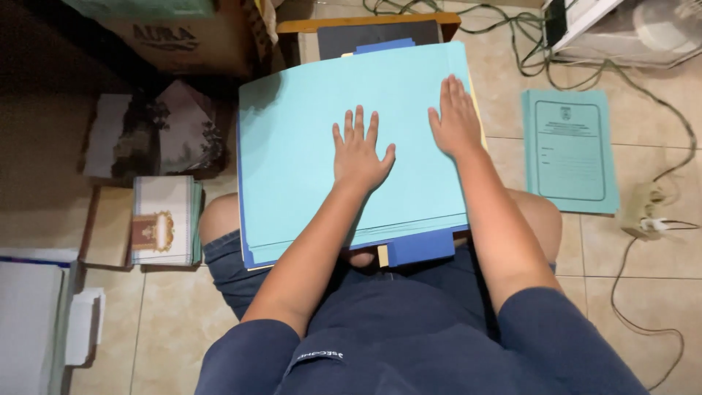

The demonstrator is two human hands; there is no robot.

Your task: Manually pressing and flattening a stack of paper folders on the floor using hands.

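Both hands are laid flat on a light teal folder (307,161), which rests across the lap of a seated person, on top of a stack of more folders and papers with blue edges (420,247) showing at the near side. The left hand (360,152) is pressed palm-down near the middle of the cover, fingers spread apart, nothing gripped. The right hand (456,117) is set flat nearer the right edge, fingers held close together and pointing away, nothing clamped either.

The step in hand is judged to be pressing or smoothing the top folder on the stack. For this to be done well, even pressure should be kept under both palms, so the cover is not creased and the stack is not pushed off the knees. The folders below look slightly offset at the near edge, so edges should be squared up before more weight is put on. The far end of the stack seems to be propped on a small wooden frame (365,23); whether it is touching cannot be told.

On the tiled floor (512,153) to the right, a second teal folder with a printed form (569,150) is lying flat, well apart from the lap. A power strip with cables (647,208) is seen beside it. To the left, a cardboard box (183,36) and stacked printed cards (161,219) are noted.
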